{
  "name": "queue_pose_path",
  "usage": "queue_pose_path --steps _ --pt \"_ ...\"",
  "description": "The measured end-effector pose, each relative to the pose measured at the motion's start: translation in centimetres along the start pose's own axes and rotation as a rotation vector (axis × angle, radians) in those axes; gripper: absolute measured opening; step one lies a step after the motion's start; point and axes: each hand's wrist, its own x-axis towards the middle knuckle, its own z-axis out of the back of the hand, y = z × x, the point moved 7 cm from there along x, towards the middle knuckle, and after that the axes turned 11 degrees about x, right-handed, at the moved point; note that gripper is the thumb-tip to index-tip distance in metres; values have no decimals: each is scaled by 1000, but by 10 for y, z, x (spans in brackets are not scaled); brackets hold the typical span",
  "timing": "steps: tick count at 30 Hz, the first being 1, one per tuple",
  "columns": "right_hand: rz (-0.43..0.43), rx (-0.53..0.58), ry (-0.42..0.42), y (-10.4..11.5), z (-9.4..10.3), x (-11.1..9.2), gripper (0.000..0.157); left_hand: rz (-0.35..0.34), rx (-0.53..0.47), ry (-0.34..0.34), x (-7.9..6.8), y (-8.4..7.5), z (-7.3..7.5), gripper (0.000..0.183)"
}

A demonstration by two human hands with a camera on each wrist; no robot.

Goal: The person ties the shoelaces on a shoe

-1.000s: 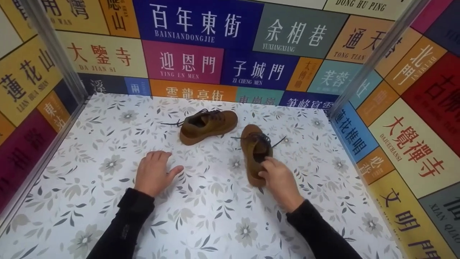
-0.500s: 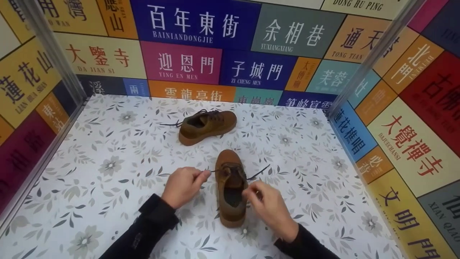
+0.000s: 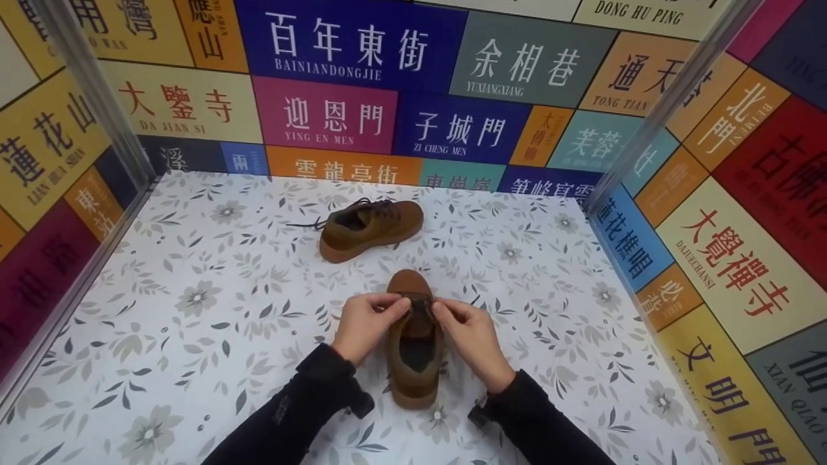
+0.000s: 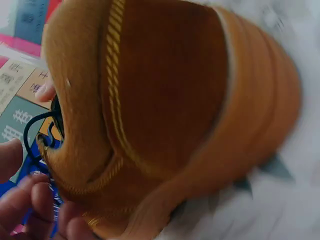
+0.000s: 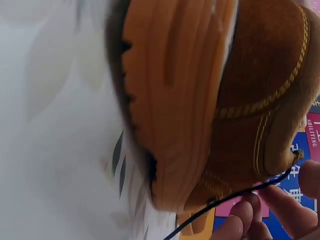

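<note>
Dark lace (image 5: 220, 200) could slip off right fingertips: contact looks light, long tail runs free. Near shoe (image 3: 413, 384) may skid or twist on tabletop (image 3: 194, 336) if hands pull unevenly. Shoe upright between hands, toe pointing away; second shoe (image 3: 371, 232) beyond, untouched. Left hand (image 3: 365, 326) at left lacing edge, fingers curled, small gap to thumb, beside lace loop (image 4: 25, 137); cannot tell if pinching. Right hand (image 3: 475, 342) at right lacing edge: fingers half-curled, index against lace, thumb slightly apart; pinch unclear.
</note>
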Motion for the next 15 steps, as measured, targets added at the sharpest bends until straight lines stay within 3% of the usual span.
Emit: queue_pose_path --steps 3,8,13,15 --pt "16 35 15 -2 -4 2 30 56 -122 25 0 6 -5 29" --pt "116 -44 3 -3 -2 4 12 112 -276 37 -2 13 -3 22" --pt "176 -79 36 0 2 4 9 94 -412 68 -3 15 -1 16" --pt "236 -153 24 4 9 4 11 84 -451 76 -3 16 1 14"
